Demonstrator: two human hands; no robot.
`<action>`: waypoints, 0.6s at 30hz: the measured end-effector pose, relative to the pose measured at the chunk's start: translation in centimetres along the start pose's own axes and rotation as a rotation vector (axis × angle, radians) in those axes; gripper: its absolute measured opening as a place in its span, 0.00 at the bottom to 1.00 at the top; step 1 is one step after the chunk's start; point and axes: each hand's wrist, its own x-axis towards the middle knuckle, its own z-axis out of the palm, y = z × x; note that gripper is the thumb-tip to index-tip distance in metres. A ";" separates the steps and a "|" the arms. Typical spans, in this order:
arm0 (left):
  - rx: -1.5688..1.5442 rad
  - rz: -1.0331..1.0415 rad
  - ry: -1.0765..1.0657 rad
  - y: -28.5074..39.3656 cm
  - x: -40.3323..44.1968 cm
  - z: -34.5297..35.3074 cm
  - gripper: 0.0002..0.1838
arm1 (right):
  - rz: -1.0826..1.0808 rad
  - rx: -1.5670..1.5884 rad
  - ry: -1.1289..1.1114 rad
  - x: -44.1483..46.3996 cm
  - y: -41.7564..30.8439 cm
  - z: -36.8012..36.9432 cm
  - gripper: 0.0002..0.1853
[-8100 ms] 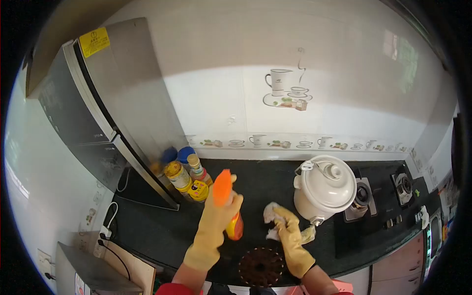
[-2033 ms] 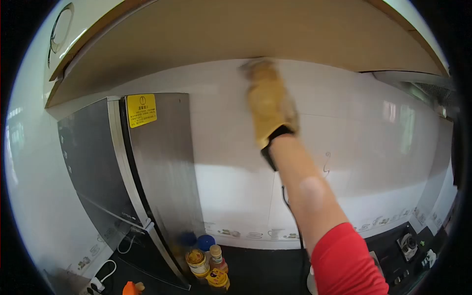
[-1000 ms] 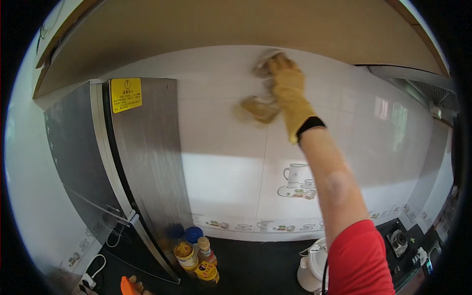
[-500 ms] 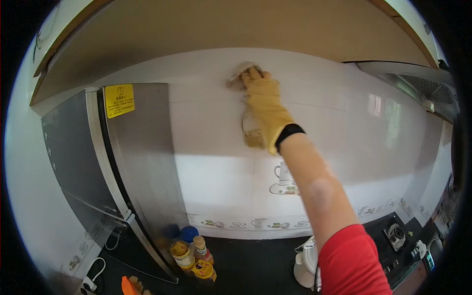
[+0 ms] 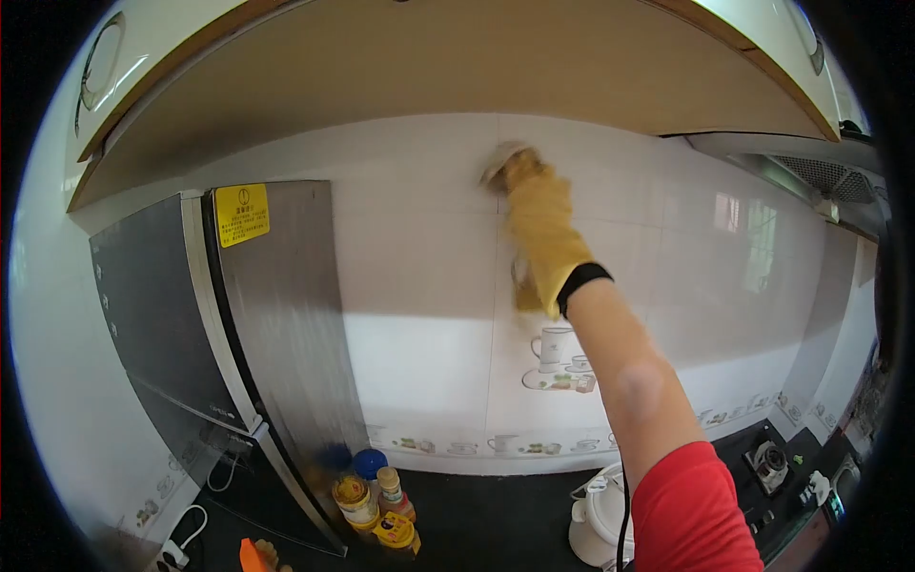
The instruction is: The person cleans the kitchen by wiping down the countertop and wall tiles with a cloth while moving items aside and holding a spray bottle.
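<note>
My right hand [image 5: 529,181], in a yellow rubber glove with a black band at the wrist, is raised to the tiled wall [image 5: 415,257]. Its fingers press a pale, motion-blurred cleaning cloth [image 5: 498,164] to the tiles, just under the wall cabinet. Behind the glove's cuff a small hook or holder [image 5: 522,286] is partly hidden. At the bottom left edge, tan gloved fingers of my left hand [image 5: 270,553] show beside an orange spray bottle [image 5: 252,557] and seem closed round it; most of both is out of view.
A wooden-bottomed cabinet [image 5: 429,57] hangs overhead. The fridge [image 5: 281,305] stands on the left, the range hood [image 5: 820,176] at upper right. On the dark counter are several jars and bottles [image 5: 376,500], a white kettle-like appliance [image 5: 598,520] and a gas stove [image 5: 767,465]. A plug [image 5: 174,555] sits lower left.
My right hand and the cloth have moved slightly right along the tiles. The whole view has shifted a little, with the fridge and cabinet lower in it. My left hand has hardly moved.
</note>
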 end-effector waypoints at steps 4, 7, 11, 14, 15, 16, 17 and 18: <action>0.044 0.023 -0.014 -0.3 0.5 -0.2 0.41 | 0.189 0.019 -0.045 1.9 1.7 -1.4 0.28; 0.049 0.028 -0.009 0.2 0.3 -0.2 0.40 | 0.130 -0.052 -0.063 -2.1 0.9 -0.3 0.30; 0.077 0.079 -0.023 -0.4 0.5 -0.1 0.39 | -0.065 -0.009 0.043 -6.6 2.1 1.1 0.28; 0.051 0.072 -0.024 0.2 0.5 0.1 0.39 | 0.541 0.327 -0.044 -0.7 6.3 4.3 0.24; 0.041 0.064 -0.027 0.4 0.5 0.3 0.39 | 0.745 0.438 -0.054 1.3 7.0 4.2 0.23; 0.034 0.050 -0.032 0.7 0.6 0.9 0.39 | 0.601 0.236 0.088 2.4 7.6 1.9 0.21; 0.026 0.039 -0.034 0.9 0.5 1.2 0.39 | 0.450 0.028 0.227 3.2 7.9 0.6 0.19; 0.017 0.025 -0.044 0.9 0.5 1.5 0.39 | 0.451 0.029 0.234 3.9 7.2 1.1 0.19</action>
